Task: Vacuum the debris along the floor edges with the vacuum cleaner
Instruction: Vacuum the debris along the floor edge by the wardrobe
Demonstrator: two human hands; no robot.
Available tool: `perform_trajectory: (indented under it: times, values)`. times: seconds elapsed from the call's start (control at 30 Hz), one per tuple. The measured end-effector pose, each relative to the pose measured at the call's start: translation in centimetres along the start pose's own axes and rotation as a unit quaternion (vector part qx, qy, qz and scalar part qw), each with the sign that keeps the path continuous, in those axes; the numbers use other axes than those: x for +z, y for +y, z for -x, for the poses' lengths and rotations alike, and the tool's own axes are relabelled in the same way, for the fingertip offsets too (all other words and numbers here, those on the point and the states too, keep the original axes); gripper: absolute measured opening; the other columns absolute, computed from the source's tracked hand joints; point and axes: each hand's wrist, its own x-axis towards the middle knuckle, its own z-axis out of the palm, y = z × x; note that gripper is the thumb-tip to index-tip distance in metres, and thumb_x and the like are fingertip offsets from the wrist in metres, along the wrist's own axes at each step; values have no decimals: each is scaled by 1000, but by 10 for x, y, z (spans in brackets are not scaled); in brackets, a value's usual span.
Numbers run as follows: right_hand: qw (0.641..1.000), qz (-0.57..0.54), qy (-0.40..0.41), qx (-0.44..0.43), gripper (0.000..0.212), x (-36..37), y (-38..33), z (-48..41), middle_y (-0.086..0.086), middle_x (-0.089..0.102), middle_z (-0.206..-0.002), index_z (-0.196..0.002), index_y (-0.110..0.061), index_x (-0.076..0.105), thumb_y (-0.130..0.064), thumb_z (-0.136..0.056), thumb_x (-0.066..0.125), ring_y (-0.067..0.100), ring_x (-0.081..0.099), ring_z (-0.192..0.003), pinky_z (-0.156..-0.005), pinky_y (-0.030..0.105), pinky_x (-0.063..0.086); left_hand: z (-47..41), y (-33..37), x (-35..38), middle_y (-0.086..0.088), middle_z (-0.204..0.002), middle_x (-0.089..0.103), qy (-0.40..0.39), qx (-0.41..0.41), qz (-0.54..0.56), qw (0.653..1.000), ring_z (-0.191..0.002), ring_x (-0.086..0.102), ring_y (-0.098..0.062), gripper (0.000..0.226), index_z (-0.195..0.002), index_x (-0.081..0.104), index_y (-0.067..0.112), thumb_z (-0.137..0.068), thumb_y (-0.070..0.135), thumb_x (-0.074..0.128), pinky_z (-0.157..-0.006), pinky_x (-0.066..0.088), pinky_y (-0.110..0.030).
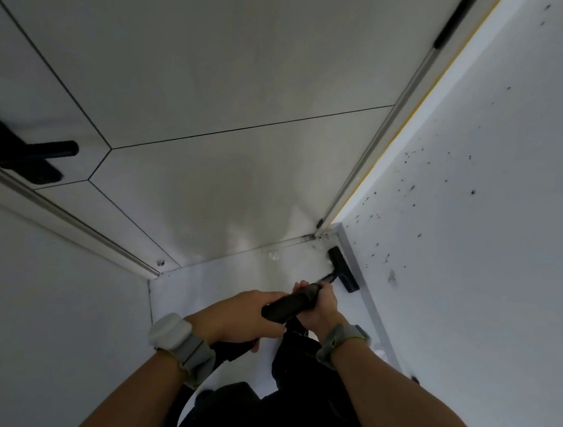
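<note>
Edge-cleaning is the step in hand: both hands wrap the black vacuum cleaner handle (290, 303), left hand (246, 316) curled over its rear, right hand (319, 306) clenched nearer the wand. The flat black nozzle head (343, 269) lies on the pale floor (217, 293), pressed along the grey skirting strip (355, 255) near the corner. A small white debris fleck (273, 255) sits just beside it; the next move probably calls for sweeping left toward it. The vacuum's body and hose are lost in dark clothing below.
</note>
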Motion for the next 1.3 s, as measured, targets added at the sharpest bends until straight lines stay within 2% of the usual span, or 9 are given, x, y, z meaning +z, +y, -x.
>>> perform_trajectory:
  times: [0.23, 0.3, 0.4, 0.53, 0.77, 0.93, 1.1, 1.2, 1.3]
  values:
    - [997, -25, 75, -4, 39, -72, 28, 5, 17, 56, -84, -112, -1, 49, -35, -101, 34, 29, 55, -73, -75, 41, 48, 15, -5, 32, 2, -93, 70, -84, 3, -12, 996, -66, 72, -14, 49, -141, 56, 36, -93, 28, 65, -70, 58, -27]
    - [996, -32, 84, -10, 40, -79, 40, 10, 19, 56, -89, -106, 1, 51, -34, -101, 31, 30, 54, -73, -83, 40, 46, 24, -11, 38, 2, -93, 69, -86, 5, -18, 996, -66, 71, -14, 50, -142, 55, 36, -94, 27, 64, -71, 58, -26]
    - [997, -26, 67, 1, 42, -88, 56, 17, 18, 58, -90, -97, 1, 53, -33, -102, 30, 30, 56, -78, -79, 41, 46, 39, -21, 39, 0, -95, 69, -78, 7, -23, 997, -65, 71, -13, 49, -143, 55, 35, -95, 26, 64, -68, 57, -24]
    - [999, 3, 42, 13, 45, -79, 78, 22, 16, 60, -84, -92, 2, 54, -36, -100, 32, 30, 57, -79, -68, 43, 47, 66, -34, 37, 0, -99, 69, -46, 7, -18, 999, -64, 70, -13, 50, -144, 55, 35, -96, 26, 64, -63, 54, -19]
    - [988, 132, -19, 71, 47, -25, 117, 40, 15, 59, -86, -87, 0, 54, -36, -103, 29, 26, 57, -77, -66, 39, 47, 121, -72, 26, -4, -103, 72, 56, -28, 47, 997, -66, 73, -14, 53, -145, 53, 41, -95, 31, 67, -63, 57, -23]
    - [972, 203, -62, 103, 44, 9, 160, 55, 14, 60, -86, -92, 0, 54, -37, -103, 33, 23, 58, -77, -66, 38, 48, 167, -97, 23, -1, -101, 73, 137, -35, 87, 986, -63, 73, -14, 49, -139, 57, 45, -93, 32, 68, -63, 58, -24]
    - [952, 272, -84, 110, 44, 31, 194, 65, 15, 59, -88, -104, 1, 54, -37, -103, 32, 25, 58, -78, -66, 39, 49, 194, -126, 33, 1, -103, 70, 197, -42, 130, 971, -62, 71, -11, 56, -147, 50, 46, -96, 33, 70, -63, 57, -23]
    - [949, 286, -83, 105, 45, 34, 200, 61, 14, 60, -90, -115, -1, 51, -40, -103, 31, 25, 58, -78, -63, 39, 48, 192, -134, 40, 1, -104, 69, 214, -44, 142, 966, -63, 71, -12, 57, -148, 49, 45, -96, 33, 69, -64, 57, -23]
    - [950, 285, -85, 94, 43, 29, 191, 56, 14, 58, -89, -114, -1, 49, -37, -103, 30, 25, 58, -78, -72, 39, 49, 181, -136, 43, 2, -108, 70, 206, -41, 142, 967, -64, 72, -12, 58, -149, 48, 46, -96, 35, 69, -67, 59, -25]
